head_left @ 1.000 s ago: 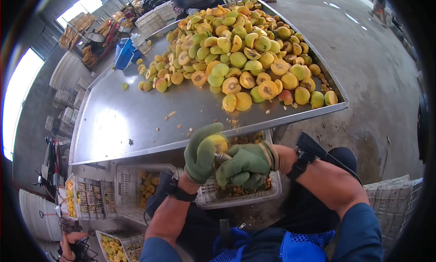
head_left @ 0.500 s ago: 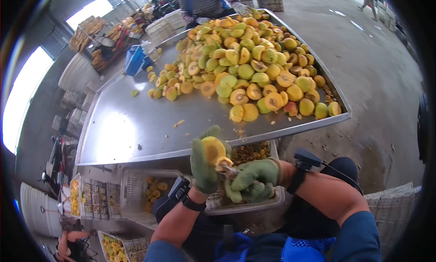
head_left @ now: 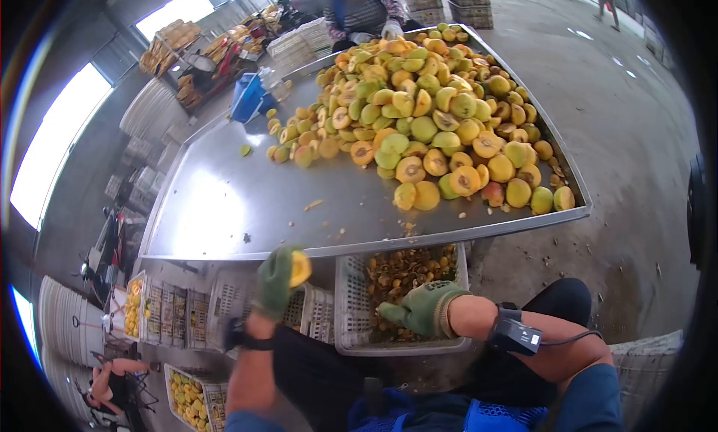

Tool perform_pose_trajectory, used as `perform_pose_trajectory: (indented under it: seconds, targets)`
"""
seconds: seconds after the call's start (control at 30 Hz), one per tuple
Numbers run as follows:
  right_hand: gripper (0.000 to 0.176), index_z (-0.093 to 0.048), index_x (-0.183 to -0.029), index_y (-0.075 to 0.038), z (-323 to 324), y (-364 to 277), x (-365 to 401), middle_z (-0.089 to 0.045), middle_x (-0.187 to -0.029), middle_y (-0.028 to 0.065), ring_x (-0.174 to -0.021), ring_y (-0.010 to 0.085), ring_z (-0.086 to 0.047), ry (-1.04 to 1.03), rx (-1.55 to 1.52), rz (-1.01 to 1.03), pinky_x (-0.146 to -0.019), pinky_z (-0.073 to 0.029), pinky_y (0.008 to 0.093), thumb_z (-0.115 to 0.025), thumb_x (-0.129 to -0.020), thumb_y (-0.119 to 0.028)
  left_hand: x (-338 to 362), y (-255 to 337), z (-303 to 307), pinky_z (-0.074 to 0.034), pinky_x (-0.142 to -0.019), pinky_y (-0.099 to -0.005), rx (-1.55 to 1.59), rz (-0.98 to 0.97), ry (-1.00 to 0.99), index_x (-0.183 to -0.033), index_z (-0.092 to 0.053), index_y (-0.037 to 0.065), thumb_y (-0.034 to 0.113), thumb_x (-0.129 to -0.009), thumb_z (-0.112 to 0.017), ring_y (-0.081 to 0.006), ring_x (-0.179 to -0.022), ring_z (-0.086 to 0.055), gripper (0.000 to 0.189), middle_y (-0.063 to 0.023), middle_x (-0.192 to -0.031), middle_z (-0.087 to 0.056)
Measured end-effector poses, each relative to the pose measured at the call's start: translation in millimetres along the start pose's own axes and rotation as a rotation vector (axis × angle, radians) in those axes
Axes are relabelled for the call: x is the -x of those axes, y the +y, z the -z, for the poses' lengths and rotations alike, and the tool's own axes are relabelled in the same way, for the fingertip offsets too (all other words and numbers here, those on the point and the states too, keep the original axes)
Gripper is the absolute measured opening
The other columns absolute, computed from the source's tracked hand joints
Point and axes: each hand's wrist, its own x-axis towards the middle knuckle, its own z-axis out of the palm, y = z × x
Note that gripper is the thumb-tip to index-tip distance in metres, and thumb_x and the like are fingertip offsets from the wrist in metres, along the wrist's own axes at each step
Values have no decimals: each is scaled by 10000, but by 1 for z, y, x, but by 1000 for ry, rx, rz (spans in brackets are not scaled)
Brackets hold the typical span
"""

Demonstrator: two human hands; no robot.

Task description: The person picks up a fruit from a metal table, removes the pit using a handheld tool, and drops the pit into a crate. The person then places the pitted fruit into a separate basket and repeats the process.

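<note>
My left hand (head_left: pixel 277 284), in a green glove and slightly blurred, holds a yellow fruit half (head_left: pixel 300 268) just below the metal table's near edge. Gloved in green too, my right hand (head_left: pixel 425 310) is over a crate of pits and scraps (head_left: pixel 396 276), its fingers curled and pointing left; what they hold, if anything, is hidden. On the metal table (head_left: pixel 280 216) lies a large heap of halved yellow and green fruit (head_left: pixel 419 118).
Across the table sits a person (head_left: pixel 359 17) with gloved hands by the heap. A blue container (head_left: pixel 250 97) stands at the table's left edge. Crates of fruit (head_left: pixel 188 398) are at lower left, near another person (head_left: pixel 112 380). Stacked crates (head_left: pixel 467 4) stand behind.
My left hand has moved left, away from my right hand, with the fruit half. My right hand now lies over the scrap crate, and the tool seen between the hands no longer shows.
</note>
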Motion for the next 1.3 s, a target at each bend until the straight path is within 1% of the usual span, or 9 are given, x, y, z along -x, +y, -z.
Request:
perform_pose_trajectory:
  seconds: [0.07,0.17,0.3,0.43,0.5,0.57,0.63,0.7,1.3]
  targets:
    - [629,-743,-1102,-7,18,-8,22,-720,-1048,225,-1088,414,-672,-62,33,48,-995,-493,492,-449,-1007,-556,-1,-27,49,-560,-865,-450,-466,217,-181,-1200,-674,33,481,-982,-575,-388,-1025,-685,508,-213,-1238,-669]
    - [500,-730,-1132,-66,36,-5,49,-728,-1065,194,-1047,406,-685,49,70,126,-956,-516,490,-499,-994,-488,-7,0,43,-526,-950,-461,-1132,270,-193,-1223,-667,8,499,-969,-581,-406,-1095,-663,559,-244,-1251,-668]
    - [362,-679,-1164,-133,56,2,47,-721,-1083,153,-1048,363,-687,129,21,-21,-895,-530,458,-600,-957,-419,-63,56,-53,-468,-1043,-457,-392,-205,-50,-1293,-627,-39,451,-978,-602,-406,-1208,-614,583,-262,-1263,-660]
    - [340,-688,-1142,-124,61,17,43,-732,-1052,158,-993,375,-696,437,-54,-98,-875,-539,473,-587,-957,-391,-136,74,-168,-541,-899,-381,-624,-532,-116,-1368,-582,24,483,-964,-634,-335,-1042,-687,614,-247,-1183,-682]
    - [353,-682,-1138,-119,62,24,46,-732,-1060,172,-983,392,-695,549,-127,-102,-879,-539,483,-572,-961,-403,-156,88,-206,-544,-885,-357,-572,-119,-264,-1363,-582,29,481,-978,-610,-330,-1027,-684,594,-237,-1158,-687]
    - [362,-674,-1135,-106,60,28,49,-732,-1045,179,-985,394,-694,591,-160,-175,-877,-537,483,-571,-964,-408,-172,63,-198,-563,-839,-356,-736,-633,-337,-1370,-577,35,461,-994,-580,-298,-982,-699,569,-203,-1168,-697]
    - [365,-663,-1125,-91,62,29,56,-729,-1028,187,-985,397,-692,585,-193,-212,-873,-533,487,-574,-966,-408,-165,64,-179,-578,-771,-348,-238,-543,-513,-1386,-568,47,432,-1004,-567,-266,-930,-711,542,-176,-1183,-700]
    - [363,-651,-1108,-74,68,25,66,-725,-1011,197,-983,403,-691,512,-207,-191,-866,-530,492,-582,-967,-401,-135,72,-145,-590,-683,-335,881,246,-628,-1409,-556,65,394,-1008,-569,-233,-871,-718,519,-157,-1202,-697]
    - [274,-574,-970,-23,37,2,3,-669,-822,173,-779,362,-674,788,-553,62,-699,-518,416,-683,-943,-273,-15,96,-124,-574,-710,-270,785,-90,-442,-1515,-405,9,393,-1104,-385,-176,-1033,-673,562,-148,-1339,-618]
